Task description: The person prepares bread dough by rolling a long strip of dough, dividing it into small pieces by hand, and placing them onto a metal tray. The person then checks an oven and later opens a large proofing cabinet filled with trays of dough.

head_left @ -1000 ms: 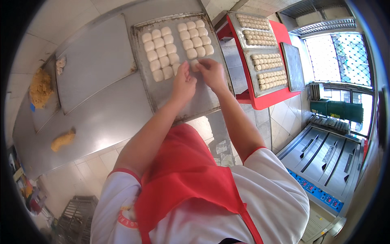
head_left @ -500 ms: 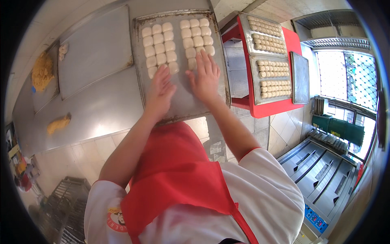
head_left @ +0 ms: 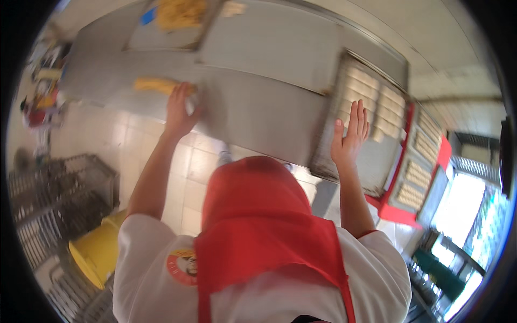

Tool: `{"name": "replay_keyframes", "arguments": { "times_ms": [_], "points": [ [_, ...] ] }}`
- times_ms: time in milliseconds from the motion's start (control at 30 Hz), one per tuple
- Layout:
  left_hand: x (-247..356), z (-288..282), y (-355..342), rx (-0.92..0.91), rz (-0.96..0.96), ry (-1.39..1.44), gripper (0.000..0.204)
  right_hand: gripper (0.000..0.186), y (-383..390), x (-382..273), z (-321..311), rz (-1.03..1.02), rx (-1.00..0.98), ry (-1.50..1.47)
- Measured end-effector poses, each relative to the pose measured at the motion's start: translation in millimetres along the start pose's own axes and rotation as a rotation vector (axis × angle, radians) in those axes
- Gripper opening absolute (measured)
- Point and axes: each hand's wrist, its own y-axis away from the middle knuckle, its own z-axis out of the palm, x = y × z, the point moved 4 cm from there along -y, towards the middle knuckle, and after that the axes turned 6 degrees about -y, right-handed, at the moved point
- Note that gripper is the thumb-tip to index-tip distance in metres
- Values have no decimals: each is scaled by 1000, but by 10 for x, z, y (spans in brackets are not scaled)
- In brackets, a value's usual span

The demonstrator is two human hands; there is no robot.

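Observation:
My left hand (head_left: 182,110) is open and a little blurred, fingertips over the right end of a long piece of yellow dough (head_left: 151,83) on the steel table (head_left: 258,113); whether they touch it is unclear. My right hand (head_left: 350,129) is open, fingers stretched, over a metal baking tray (head_left: 378,167), just below its two blocks of pale dough pieces (head_left: 388,116). At the top, another tray (head_left: 137,42) holds a heap of yellow crumbly dough (head_left: 175,13) beside a blue object (head_left: 148,16). A few small pale scraps (head_left: 233,9) lie to its right.
A red table (head_left: 404,215) at the right carries trays of dough rows (head_left: 417,175). A bright window (head_left: 468,210) and green object (head_left: 441,274) lie beyond. Metal racks (head_left: 59,188) and a yellow container (head_left: 91,253) stand at lower left; a large bare tray (head_left: 269,40) rests on the table.
My view has turned toward the left part of the table. My left hand has left the pale dough for the yellow piece. My right hand has straightened its fingers over the tray.

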Motion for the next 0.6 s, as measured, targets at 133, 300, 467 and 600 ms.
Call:
{"name": "replay_keyframes", "arguments": {
  "times_ms": [133,300,467,600],
  "points": [
    [-568,-160,-293,-236,83,-185,70,39,-69,-1325,1333,-74,-198,-355],
    [-949,32,-429,-150,276,-2,46,42,-275,-2573,2891,272,-467,-703],
    [-1148,-58,-430,5,253,279,38,36,-483,-2936,3395,401,-459,-644],
    [-1230,-15,-469,-19,291,274,39,30,-513,-2998,3348,375,-410,-528]
  ]
}}
